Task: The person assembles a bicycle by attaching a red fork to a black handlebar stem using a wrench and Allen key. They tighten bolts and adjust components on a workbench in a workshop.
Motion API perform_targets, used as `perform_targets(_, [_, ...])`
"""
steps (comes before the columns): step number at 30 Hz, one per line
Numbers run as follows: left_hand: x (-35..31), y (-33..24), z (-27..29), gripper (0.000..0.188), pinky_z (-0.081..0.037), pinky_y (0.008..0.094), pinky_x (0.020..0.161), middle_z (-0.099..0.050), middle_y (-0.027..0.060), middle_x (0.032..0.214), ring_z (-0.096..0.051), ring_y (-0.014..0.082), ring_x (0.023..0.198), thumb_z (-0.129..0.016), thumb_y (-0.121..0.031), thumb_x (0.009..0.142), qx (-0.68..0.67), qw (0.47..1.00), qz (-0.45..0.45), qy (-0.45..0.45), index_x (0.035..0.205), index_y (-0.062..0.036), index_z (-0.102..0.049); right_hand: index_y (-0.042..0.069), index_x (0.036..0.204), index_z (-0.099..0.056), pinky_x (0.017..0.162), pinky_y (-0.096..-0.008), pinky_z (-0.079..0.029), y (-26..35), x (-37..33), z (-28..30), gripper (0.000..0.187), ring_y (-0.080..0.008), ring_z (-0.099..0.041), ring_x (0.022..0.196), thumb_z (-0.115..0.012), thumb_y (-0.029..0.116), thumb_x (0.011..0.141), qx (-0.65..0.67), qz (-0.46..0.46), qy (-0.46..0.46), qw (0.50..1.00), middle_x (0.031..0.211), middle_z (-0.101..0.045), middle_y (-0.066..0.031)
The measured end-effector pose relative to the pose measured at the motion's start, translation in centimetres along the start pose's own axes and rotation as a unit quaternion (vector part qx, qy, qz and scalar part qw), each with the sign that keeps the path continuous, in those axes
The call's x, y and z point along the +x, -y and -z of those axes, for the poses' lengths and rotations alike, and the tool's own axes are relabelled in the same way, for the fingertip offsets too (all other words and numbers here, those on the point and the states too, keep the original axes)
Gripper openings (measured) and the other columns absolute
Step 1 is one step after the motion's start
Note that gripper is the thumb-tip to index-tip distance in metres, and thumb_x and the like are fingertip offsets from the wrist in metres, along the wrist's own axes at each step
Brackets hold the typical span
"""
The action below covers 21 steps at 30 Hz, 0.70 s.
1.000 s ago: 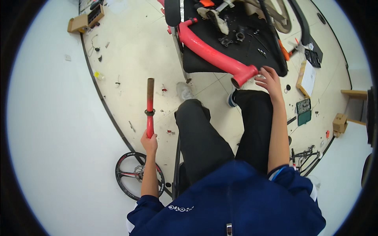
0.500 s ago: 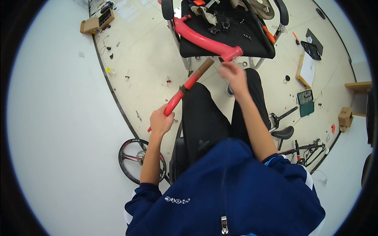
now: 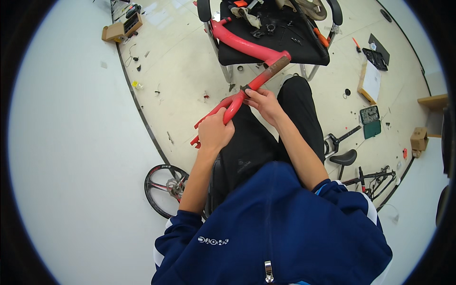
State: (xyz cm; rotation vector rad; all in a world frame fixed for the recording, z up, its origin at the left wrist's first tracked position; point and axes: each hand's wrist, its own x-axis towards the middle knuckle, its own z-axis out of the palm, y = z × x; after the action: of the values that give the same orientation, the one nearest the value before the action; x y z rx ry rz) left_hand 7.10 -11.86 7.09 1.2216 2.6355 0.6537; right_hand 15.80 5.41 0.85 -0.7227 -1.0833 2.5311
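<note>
A red bicycle fork lies slanted above my lap, its bare brownish steerer tube pointing up and to the right. My left hand is wrapped around the fork's legs, whose ends stick out to the left. At the crown, my right hand pinches the fork, thumb beside a dark ring around the tube's base. The steerer's tip overlaps the head tube of a red bicycle frame part in view; whether they touch I cannot tell. That frame part rests along the front of a black chair seat.
Small metal parts, a whitish cloth and an orange-handled tool lie on the chair. A wheel is at lower left. A saddle, a dark bicycle frame, a green case and boxes stand to the right.
The fork has moved right and turned, bringing its steerer over the frame's head tube. My right hand has come down from near the head tube and taken hold at the crown.
</note>
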Motion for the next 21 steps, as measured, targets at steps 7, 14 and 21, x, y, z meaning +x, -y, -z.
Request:
perform_targets(7, [1.8,-2.2,0.5,0.027,-0.052,0.0513,0.073,-0.068,0.0241,0.078,-0.066,0.0438,0.077,-0.059,-0.023,0.083,0.065,0.993,0.048,0.083,0.102,-0.0047,-0.066,0.002,0.105,-0.066,0.092,-0.0361,-0.052,-1.8,1.5,0.4,0.028,-0.0196,-0.064,0.096,-0.067,0.026,0.092,0.109,-0.062,-0.048,0.991,0.102,-0.067,-0.0085])
perform_targets(14, [1.7,-1.4,3.6,0.027,-0.054,0.0501,0.073,-0.068,0.0248,0.077,-0.067,0.0433,0.074,-0.058,-0.020,0.083,0.082,0.988,0.082,0.098,0.100,-0.0012,-0.066,0.004,0.106,-0.067,0.087,-0.0340,-0.053,-2.3,2.3,-2.2,0.027,-0.0190,-0.064,0.094,-0.066,0.027,0.093,0.100,-0.073,-0.029,0.992,0.099,-0.067,-0.0070])
perform_targets(21, [2.6,-0.6,3.4,0.024,-0.053,0.0501,0.076,-0.068,0.0242,0.079,-0.066,0.0438,0.078,-0.056,-0.019,0.080,0.068,0.986,0.094,0.117,0.092,-0.0031,-0.068,0.004,0.106,-0.066,0.084,-0.0333,-0.054,-3.5,3.4,-1.7,0.028,-0.0190,-0.064,0.094,-0.066,0.028,0.092,0.094,-0.102,-0.040,0.990,0.100,-0.067,-0.0065])
